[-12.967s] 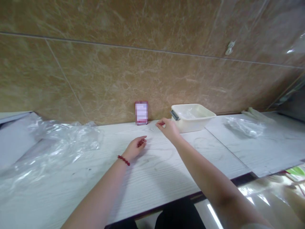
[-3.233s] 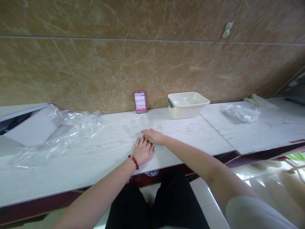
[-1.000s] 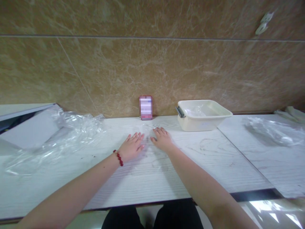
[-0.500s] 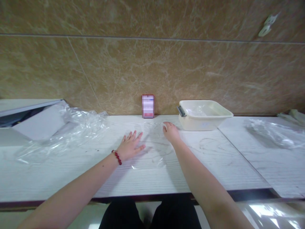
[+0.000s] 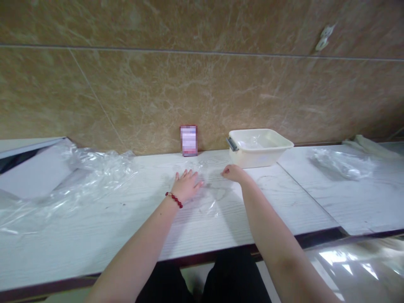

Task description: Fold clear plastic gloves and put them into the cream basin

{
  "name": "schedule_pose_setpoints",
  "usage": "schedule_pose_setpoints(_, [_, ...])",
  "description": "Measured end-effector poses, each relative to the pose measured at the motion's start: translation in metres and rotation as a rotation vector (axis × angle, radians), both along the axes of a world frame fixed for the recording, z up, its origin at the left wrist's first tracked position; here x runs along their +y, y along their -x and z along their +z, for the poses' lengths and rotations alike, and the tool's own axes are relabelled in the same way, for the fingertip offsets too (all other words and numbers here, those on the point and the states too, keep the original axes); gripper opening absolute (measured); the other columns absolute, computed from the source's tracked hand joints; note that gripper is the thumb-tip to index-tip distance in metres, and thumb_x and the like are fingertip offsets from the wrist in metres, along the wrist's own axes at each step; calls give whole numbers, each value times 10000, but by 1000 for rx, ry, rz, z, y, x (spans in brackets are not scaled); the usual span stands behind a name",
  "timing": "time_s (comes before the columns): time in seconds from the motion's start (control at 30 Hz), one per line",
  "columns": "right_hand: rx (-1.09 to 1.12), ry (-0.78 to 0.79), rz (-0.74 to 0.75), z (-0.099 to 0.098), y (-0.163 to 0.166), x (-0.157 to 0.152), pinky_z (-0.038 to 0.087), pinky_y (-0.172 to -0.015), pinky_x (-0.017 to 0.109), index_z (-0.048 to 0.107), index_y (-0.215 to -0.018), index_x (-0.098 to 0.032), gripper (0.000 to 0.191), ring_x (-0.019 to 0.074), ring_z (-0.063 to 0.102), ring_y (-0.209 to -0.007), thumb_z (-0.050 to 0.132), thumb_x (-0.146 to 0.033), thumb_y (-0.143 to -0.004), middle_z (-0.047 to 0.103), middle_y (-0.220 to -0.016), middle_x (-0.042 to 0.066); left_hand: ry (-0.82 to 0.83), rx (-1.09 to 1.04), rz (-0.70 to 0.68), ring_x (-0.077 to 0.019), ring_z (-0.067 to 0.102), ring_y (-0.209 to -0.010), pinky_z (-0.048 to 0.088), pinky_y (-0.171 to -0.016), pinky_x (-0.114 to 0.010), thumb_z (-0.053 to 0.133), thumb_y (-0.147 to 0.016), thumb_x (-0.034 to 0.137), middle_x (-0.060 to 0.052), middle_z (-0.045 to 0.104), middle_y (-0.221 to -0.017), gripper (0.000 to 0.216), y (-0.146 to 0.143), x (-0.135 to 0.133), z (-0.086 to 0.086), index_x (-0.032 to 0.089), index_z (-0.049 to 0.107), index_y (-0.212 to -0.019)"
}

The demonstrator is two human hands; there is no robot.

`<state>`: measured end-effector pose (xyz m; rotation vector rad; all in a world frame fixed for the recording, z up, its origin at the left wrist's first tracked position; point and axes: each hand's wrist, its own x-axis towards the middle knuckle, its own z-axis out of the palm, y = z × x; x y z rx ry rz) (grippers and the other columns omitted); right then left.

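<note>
A thin, clear plastic bag (image 5: 210,208) lies flat on the white wood-grain table, hard to make out except for its shiny creases. My left hand (image 5: 186,185), with a red bead bracelet at the wrist, rests palm down on the plastic with the fingers spread. To the right, my right hand (image 5: 232,172) is closed, its fingers curled together near the plastic's right side. Whatever those fingers may pinch is hidden. Just behind my right hand stands a cream plastic bin (image 5: 252,158) with a grey clip handle.
A small upright card with a blurred face (image 5: 189,141) leans on the brown marble wall. At the left, crumpled clear plastic (image 5: 104,172) lies beside an open white box (image 5: 38,172). More clear plastic (image 5: 344,164) and a pale cloth-like item (image 5: 372,145) are at the right.
My view has shifted and tilted slightly. My left hand has slid right over the plastic, still spread. My right hand has moved a little, its fingers now curled in more tightly.
</note>
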<state>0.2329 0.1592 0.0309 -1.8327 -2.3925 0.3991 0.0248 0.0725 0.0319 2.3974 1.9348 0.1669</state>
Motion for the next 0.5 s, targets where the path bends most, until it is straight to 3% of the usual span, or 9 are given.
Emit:
schedule_pose_setpoints(0.17, [-80,18,88,2,2,-3,388,-596,196,658,-777,-191,290,149,582,-719,496,-409,-676,653,-793,47,32,-30,-295,-239,167,-1236,90,-972,-493,162,-779,566,-78,257,-1346,623,-14,-9,-7,202,264,-1274])
schedule_pose_setpoints(0.37, [-104,6,115,6,6,-5,381,-596,184,661,-757,-181,229,142,574,-715,485,-299,-670,653,-776,42,103,-23,-378,-270,128,-1242,108,-959,-506,153,-776,573,-71,216,-1362,617,-14,-17,-13,228,252,-1278])
schedule_pose_setpoints(0.5, [-65,-97,161,15,10,-14,375,-593,186,641,-749,-185,197,136,563,-708,486,-270,-662,645,-777,29,71,-75,-392,-266,217,-1217,120,-955,-509,226,-784,536,-77,310,-1320,558,-12,-14,-10,228,333,-1237])
